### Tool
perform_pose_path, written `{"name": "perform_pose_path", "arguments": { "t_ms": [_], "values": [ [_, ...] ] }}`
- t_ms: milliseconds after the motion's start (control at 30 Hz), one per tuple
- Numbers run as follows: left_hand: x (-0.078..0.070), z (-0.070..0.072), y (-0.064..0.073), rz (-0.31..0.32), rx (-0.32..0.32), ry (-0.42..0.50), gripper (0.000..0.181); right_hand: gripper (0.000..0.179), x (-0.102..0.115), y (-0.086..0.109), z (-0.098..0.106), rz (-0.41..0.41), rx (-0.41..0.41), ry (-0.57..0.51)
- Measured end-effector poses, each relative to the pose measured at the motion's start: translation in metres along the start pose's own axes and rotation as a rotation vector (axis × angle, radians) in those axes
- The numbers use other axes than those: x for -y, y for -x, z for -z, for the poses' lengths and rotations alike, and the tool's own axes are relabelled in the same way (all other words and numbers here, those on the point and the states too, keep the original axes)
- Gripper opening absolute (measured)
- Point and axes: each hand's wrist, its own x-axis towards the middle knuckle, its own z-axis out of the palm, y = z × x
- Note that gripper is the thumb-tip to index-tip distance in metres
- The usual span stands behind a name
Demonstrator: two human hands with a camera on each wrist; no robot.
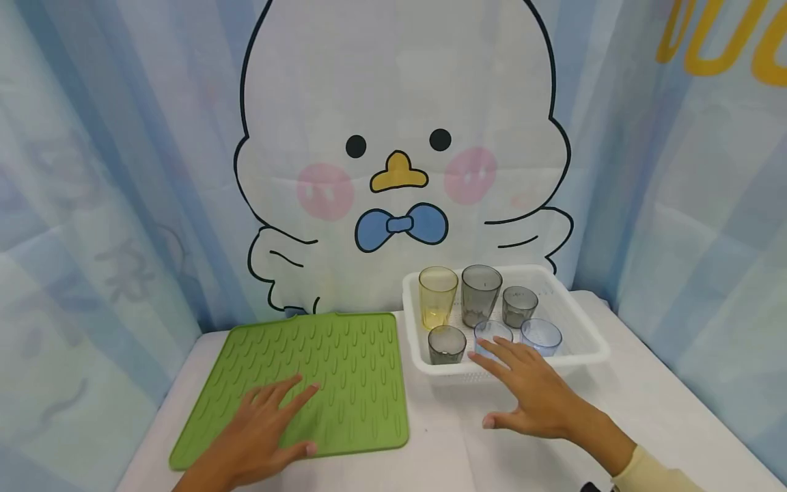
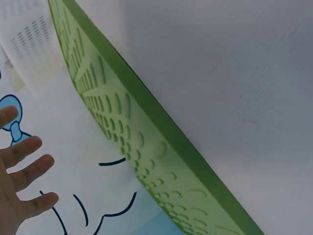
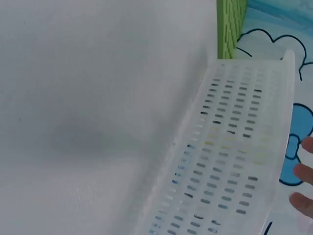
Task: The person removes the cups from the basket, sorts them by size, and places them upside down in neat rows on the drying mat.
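Note:
My left hand [image 1: 261, 430] hovers over the front of a green drying mat [image 1: 344, 410], its fingers spread and nothing in them. Held over the front edge of a white basket [image 1: 581, 335], my right hand [image 1: 535, 393] is likewise spread and holds nothing. Inside the basket stand a tall yellow glass [image 1: 437, 301], a tall grey glass [image 1: 481, 297], two short grey glasses, one at the back [image 1: 519, 307] and one in front [image 1: 447, 346], and two short blue glasses. The right fingers overlap one blue glass [image 1: 486, 331] in the head view; the other blue glass [image 1: 542, 336] is beside it.
A white cloth covers the table [image 1: 443, 437]. Behind it hangs a curtain [image 1: 399, 82] printed with a cartoon bird, and more curtain closes off both sides. The basket's slotted wall [image 3: 220, 152] rises close by in the right wrist view.

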Motion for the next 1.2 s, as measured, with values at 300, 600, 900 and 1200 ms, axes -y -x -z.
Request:
{"name": "perform_pose_path", "arguments": {
  "t_ms": [300,600,900,1200],
  "values": [
    [-0.005,0.005,-0.014,0.032,0.028,-0.004,0.067,0.071,-0.033,-0.004,0.012,-0.236,-0.039,-0.102],
    [-0.012,0.011,-0.028,0.045,0.001,0.036,0.065,0.075,-0.076,-0.008,0.018,-0.506,0.031,-0.23],
    [-0.017,0.013,-0.035,0.045,0.008,0.083,0.065,0.095,-0.104,-0.001,0.013,-0.652,0.161,-0.292],
    [-0.023,0.014,-0.042,0.049,0.01,0.069,0.069,0.1,-0.109,-0.003,0.008,-0.711,0.229,-0.31]
  ]
}}
